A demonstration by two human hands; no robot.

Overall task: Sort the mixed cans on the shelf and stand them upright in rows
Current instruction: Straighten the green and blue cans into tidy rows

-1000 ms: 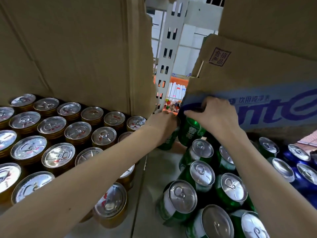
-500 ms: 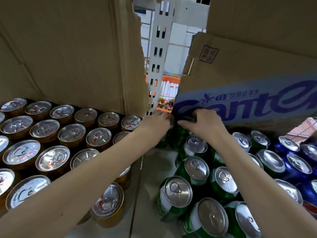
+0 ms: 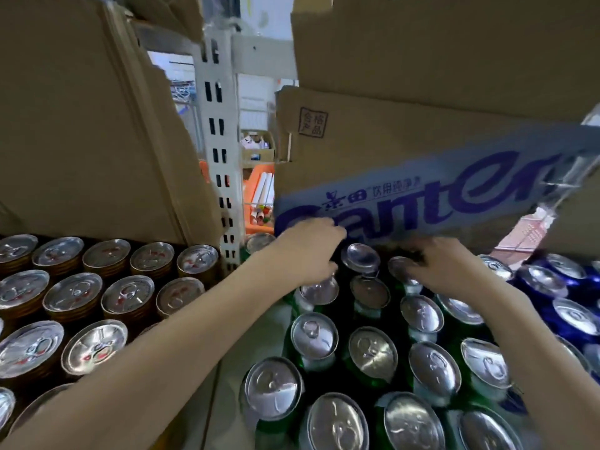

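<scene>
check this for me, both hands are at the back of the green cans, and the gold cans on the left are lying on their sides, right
Not quite. The head view shows the gold cans standing upright in rows, lids up. The left hand and right hand are indeed at the back of the green cans.

both bare forearms reach forward and away from the camera, the left crossing up from the lower left, the right coming in from the lower right edge. the left hand (image 3: 306, 254) is seen back-up, its fingers curled down and under. the right hand (image 3: 449, 271) is also back-up, fingers bent and pointing left. the hands are near each other but apart.
</scene>
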